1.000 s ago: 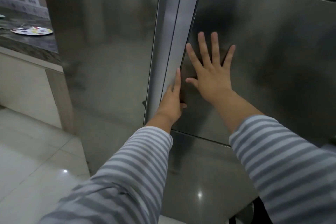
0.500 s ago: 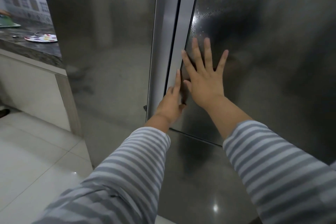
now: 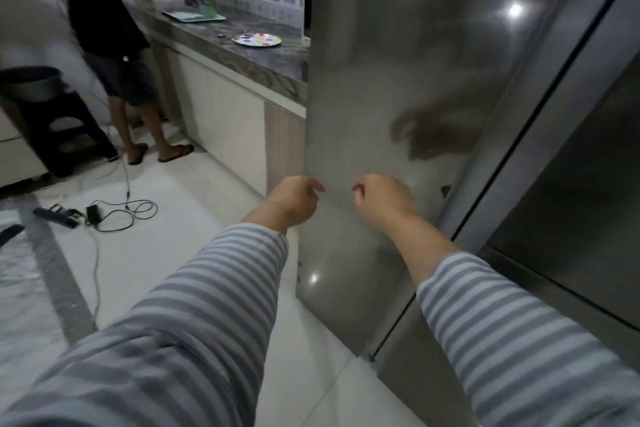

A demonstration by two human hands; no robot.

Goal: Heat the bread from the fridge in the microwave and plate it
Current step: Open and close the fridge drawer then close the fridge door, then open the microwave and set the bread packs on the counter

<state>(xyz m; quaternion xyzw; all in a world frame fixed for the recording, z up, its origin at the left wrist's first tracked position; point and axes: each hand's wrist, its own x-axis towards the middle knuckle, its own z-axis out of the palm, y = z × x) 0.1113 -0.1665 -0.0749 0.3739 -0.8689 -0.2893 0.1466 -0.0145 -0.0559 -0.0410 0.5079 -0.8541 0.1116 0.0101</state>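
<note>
Near the lower middle of the view, the left hand (image 3: 296, 198) and the right hand (image 3: 384, 196) are held out side by side in front of the steel fridge (image 3: 398, 62), a small gap between them. Both are loosely curled, nothing is held in either, and neither is seen touching the steel. Striped sleeves (image 3: 221, 288) cover both forearms. A blurred reflection of a hand is seen on the fridge's side panel, above the right hand. At right, the fridge door (image 3: 581, 184) is shut, so the bread cannot be seen. To the far left of the fridge, a plate with coloured dots (image 3: 256, 40) is set on the stone counter (image 3: 263, 59). Farther along the counter a second person (image 3: 104, 21) is standing at a green board (image 3: 194, 15). Cables and a power strip (image 3: 57, 217) are spread on the pale floor at left.
</note>
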